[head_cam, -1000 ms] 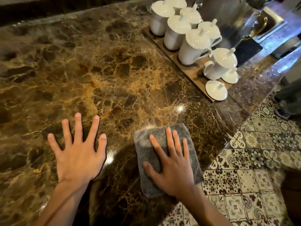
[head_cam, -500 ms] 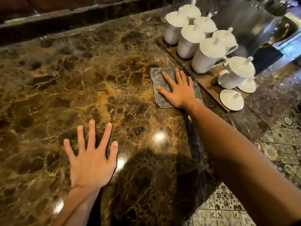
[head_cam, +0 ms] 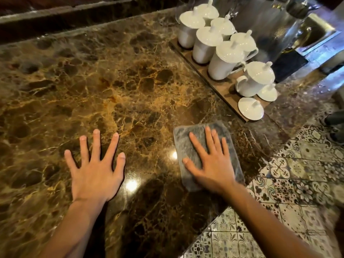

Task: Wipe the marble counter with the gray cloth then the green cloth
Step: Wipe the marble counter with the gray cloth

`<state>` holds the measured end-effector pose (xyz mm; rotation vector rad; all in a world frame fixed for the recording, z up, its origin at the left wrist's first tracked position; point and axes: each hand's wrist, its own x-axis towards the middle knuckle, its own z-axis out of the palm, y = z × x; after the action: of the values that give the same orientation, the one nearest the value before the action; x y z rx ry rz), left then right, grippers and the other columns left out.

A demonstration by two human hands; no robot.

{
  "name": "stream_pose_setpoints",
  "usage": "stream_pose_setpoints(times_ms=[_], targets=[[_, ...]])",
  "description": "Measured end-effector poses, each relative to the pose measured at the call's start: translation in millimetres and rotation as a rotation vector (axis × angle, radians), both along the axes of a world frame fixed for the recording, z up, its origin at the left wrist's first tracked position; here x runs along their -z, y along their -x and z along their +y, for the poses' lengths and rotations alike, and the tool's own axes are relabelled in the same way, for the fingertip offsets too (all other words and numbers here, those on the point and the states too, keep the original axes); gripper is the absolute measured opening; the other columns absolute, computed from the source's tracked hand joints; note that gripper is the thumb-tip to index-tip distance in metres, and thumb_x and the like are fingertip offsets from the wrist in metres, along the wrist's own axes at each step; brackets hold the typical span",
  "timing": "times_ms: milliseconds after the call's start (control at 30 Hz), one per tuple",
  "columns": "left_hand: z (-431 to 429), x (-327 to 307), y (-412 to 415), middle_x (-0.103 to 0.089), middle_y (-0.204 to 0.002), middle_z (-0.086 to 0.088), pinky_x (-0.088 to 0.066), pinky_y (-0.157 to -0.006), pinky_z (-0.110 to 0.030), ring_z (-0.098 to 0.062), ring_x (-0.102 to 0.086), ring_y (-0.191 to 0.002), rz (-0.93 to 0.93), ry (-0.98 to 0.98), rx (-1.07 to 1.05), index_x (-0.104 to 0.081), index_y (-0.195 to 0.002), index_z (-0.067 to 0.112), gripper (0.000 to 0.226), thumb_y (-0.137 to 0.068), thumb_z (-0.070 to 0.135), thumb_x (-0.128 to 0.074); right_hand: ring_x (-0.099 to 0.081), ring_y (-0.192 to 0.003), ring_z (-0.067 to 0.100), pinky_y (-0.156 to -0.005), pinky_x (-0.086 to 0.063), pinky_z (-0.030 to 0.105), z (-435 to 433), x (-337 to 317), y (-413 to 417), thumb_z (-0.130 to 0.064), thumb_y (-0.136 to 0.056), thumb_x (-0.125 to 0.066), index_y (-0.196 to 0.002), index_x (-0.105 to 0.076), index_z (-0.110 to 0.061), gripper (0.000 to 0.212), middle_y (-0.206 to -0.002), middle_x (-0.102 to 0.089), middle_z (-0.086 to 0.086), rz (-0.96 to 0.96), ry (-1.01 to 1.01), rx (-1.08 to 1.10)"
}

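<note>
Brown marble, veined in gold and polished enough to throw back spots of light, fills most of what you see: the marble counter [head_cam: 115, 86] runs from your forearms out to a dark raised ledge at the far side. Your left hand [head_cam: 95, 170] lies flat on the bare stone near you, palm down, fingers spread wide and gripping nothing. Your right hand [head_cam: 212, 164] is also flat and open, its palm and fingers pressed down on the gray rectangular cloth [head_cam: 188, 144], which lies spread on the counter close to the right-hand edge of the stone. The cloth is pinned under the hand rather than pinched; its near corner and far edge show past your fingers. The two hands are well apart, with a bright reflection on the stone between them.

Off the counter's right edge, below your right arm, you look down on a floor of patterned tiles [head_cam: 290, 185].

Farther out, beyond the cloth and not touching it, a long wooden tray [head_cam: 226, 94] sits at an angle on the counter. It carries a cluster of white lidded ceramic pots [head_cam: 223, 60], upright and close together, with two loose white lids [head_cam: 250, 108] at its near end. Behind the tray stands a shiny metal vessel [head_cam: 270, 28].
</note>
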<state>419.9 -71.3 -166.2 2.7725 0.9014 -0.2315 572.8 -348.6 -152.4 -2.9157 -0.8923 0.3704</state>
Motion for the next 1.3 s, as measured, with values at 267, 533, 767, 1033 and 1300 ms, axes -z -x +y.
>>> stream_pose_setpoints(times_ms=[267,533,767,1033,1300], targets=[[0.5,-2.5,0.4,0.008,-0.171,0.004,0.006,-0.121,-0.063,-0.030,0.008,-0.157,0.024,0.021,-0.017,0.007,-0.155,0.055,0.064,-0.093,0.071,0.003,-0.007,-0.159,0.035,-0.124,-0.009,0.054,-43.6,10.5,126.4,-0.077,-0.096,-0.032,-0.164,-0.018,-0.039,0.080,-0.173,-0.008,0.012,-0.012,-0.069,0.048],[-22.3,-15.7,-17.0,0.005,-0.172,0.002,0.001,-0.123,-0.061,-0.031,0.005,-0.157,0.055,0.060,0.015,0.003,-0.158,0.049,0.072,-0.091,0.073,0.004,0.019,-0.158,0.030,-0.127,0.007,0.055,-4.4,4.4,21.5,-0.083,-0.095,-0.021,-0.162,0.005,-0.048,0.080,-0.172,0.016,0.012,0.017,-0.035,0.017],[-76.3,-8.3,-52.4,0.018,-0.169,0.006,0.006,-0.122,-0.060,-0.029,0.011,-0.157,0.039,0.060,0.117,0.011,-0.154,0.053,0.065,-0.092,0.072,0.003,0.016,-0.159,0.028,-0.126,0.011,0.052,39.3,6.5,-136.9,-0.082,-0.096,-0.020,-0.161,0.003,-0.050,0.077,-0.173,0.015,0.009,0.025,-0.039,0.001],[-91.8,-5.6,-58.3,0.018,-0.166,0.012,0.010,-0.122,-0.058,-0.026,0.013,-0.157,0.051,0.029,0.116,0.009,-0.154,0.054,0.067,-0.090,0.075,0.008,0.014,-0.159,0.027,-0.128,0.009,0.047,13.1,12.2,-153.7,-0.079,-0.098,-0.026,-0.162,-0.003,-0.049,0.075,-0.173,0.012,0.010,0.003,-0.073,-0.117],[-91.5,-4.7,-57.2,0.011,-0.170,0.009,0.006,-0.121,-0.060,-0.028,0.008,-0.158,0.041,0.054,0.115,0.007,-0.155,0.056,0.066,-0.092,0.075,0.001,0.010,-0.160,0.025,-0.129,0.000,0.047,-99.2,7.1,-128.2,-0.072,-0.101,-0.035,-0.164,-0.007,-0.045,0.073,-0.174,0.008,0.007,-0.023,-0.097,-0.290]])
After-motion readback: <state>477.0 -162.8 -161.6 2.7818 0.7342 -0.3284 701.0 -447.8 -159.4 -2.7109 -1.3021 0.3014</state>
